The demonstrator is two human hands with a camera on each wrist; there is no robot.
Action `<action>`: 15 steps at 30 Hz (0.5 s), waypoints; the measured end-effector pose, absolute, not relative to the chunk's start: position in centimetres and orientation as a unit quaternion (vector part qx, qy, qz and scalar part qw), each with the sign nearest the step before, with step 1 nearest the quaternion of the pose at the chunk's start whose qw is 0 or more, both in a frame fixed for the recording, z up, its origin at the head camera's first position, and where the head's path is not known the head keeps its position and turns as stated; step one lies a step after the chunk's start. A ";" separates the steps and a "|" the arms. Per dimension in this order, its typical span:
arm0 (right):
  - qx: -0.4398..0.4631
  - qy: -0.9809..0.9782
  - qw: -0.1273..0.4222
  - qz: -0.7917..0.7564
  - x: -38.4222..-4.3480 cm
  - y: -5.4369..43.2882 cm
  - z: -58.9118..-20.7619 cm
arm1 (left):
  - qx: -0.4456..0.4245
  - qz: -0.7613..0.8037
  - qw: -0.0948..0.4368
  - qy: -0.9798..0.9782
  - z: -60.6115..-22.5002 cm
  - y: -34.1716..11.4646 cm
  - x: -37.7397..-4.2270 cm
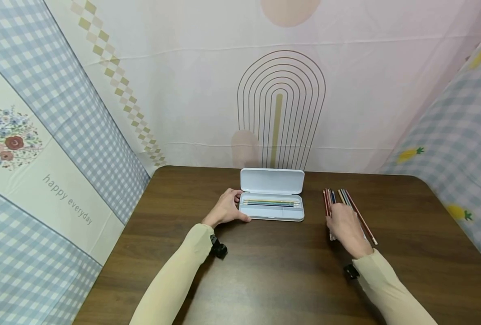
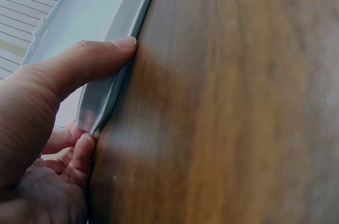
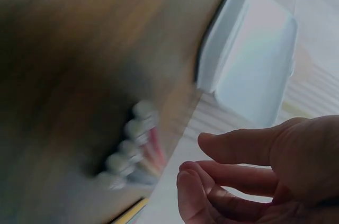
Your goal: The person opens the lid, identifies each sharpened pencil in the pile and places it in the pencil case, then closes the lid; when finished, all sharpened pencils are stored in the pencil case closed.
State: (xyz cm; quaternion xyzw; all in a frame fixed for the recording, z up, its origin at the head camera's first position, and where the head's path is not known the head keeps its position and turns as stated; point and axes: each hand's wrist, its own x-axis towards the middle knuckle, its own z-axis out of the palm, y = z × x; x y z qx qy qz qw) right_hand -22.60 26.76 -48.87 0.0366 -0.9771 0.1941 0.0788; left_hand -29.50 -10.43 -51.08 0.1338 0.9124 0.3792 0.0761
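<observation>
A pale blue-white pencil case [image 1: 254, 215] lies with its lid [image 1: 272, 181] raised at the back. Several pencils [image 1: 270, 203] lie lengthwise inside it. My left hand [image 1: 226, 210] grips the case's left end, the thumb [image 2: 100, 57] along the front edge and fingertips at the corner. To the right, my right hand [image 1: 345, 225] is over a loose group of pencils [image 1: 327, 198], hiding their middles. In the right wrist view its thumb and bent fingers have a gap between them with nothing in it, and the pencils' whitish ends [image 3: 135, 131] show beside the fingertips.
Everything lies on a brown wooden table [image 1: 273, 271], its back edge just behind the case. A patterned white cloth [image 1: 199, 99] hangs behind, with blue checked cloth [image 1: 81, 122] at the left. One reddish pencil [image 1: 364, 221] slants apart at the right of the group.
</observation>
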 end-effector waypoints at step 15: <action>-0.026 -0.976 -0.042 0.211 -21.2 28.7 -47.3 | 0.134 0.377 0.077 0.913 -51.0 -10.5 -29.5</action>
